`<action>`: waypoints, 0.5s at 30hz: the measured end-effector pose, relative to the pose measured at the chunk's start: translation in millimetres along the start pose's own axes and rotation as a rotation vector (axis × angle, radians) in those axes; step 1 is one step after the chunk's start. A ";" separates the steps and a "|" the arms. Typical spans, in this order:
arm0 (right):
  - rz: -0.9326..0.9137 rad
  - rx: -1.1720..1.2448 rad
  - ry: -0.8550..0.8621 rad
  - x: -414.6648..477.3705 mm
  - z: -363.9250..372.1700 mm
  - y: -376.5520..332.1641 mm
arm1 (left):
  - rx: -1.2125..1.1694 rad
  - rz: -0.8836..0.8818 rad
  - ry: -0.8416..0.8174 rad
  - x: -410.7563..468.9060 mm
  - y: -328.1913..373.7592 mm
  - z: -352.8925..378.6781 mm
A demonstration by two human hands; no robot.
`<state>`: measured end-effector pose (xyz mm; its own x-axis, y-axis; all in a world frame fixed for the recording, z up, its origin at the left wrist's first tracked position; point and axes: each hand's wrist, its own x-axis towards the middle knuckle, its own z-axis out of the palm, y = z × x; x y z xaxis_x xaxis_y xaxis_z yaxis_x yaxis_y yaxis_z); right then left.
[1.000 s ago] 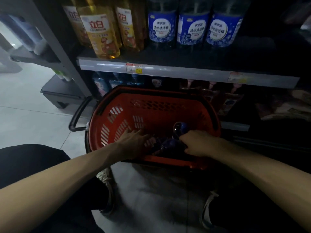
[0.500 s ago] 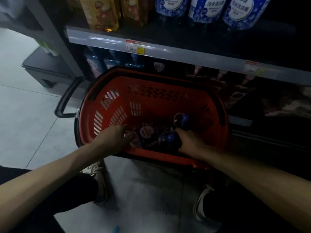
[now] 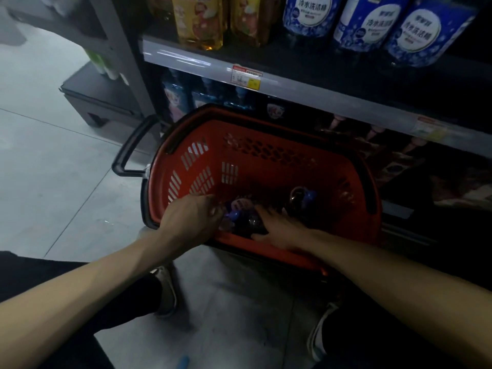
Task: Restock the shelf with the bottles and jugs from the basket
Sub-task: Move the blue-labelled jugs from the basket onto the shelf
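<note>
A red basket [image 3: 266,155] with a black handle [image 3: 130,150] stands on the floor in front of the shelf [image 3: 319,94]. Inside it lies a dark blue bottle [image 3: 241,206] with a round label. A second dark bottle with a blue cap [image 3: 303,197] stands to its right. My left hand [image 3: 191,219] reaches over the basket's near left rim, fingers curled at the lying bottle's cap end. From the right, my right hand [image 3: 279,230] grips the same bottle's body between thumb and fingers; it is blurred.
Yellow bottles [image 3: 199,20] and blue-labelled jugs [image 3: 372,25] fill the shelf above. Blue bottles [image 3: 175,97] and pink-capped ones [image 3: 372,131] stand on the dark lower shelf behind the basket. A black low stand [image 3: 98,97] sits at left on the grey floor. My shoes flank the basket.
My right hand has slid left from the capped bottle onto the lying bottle. My left hand has closed in on that bottle's cap end. The view has tilted down slightly.
</note>
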<state>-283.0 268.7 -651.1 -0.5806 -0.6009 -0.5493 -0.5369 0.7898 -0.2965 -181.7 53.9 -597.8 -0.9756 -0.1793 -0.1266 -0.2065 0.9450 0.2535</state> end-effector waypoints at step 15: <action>0.041 0.460 0.099 50.4 24.7 24.7 | -0.028 0.033 0.026 5.3 3.6 6.2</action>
<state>-310.4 261.0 -705.5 -0.6629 -0.5595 -0.4974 -0.1984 0.7720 -0.6039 -187.2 58.0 -603.6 -0.9835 -0.1556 -0.0926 -0.1759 0.9427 0.2835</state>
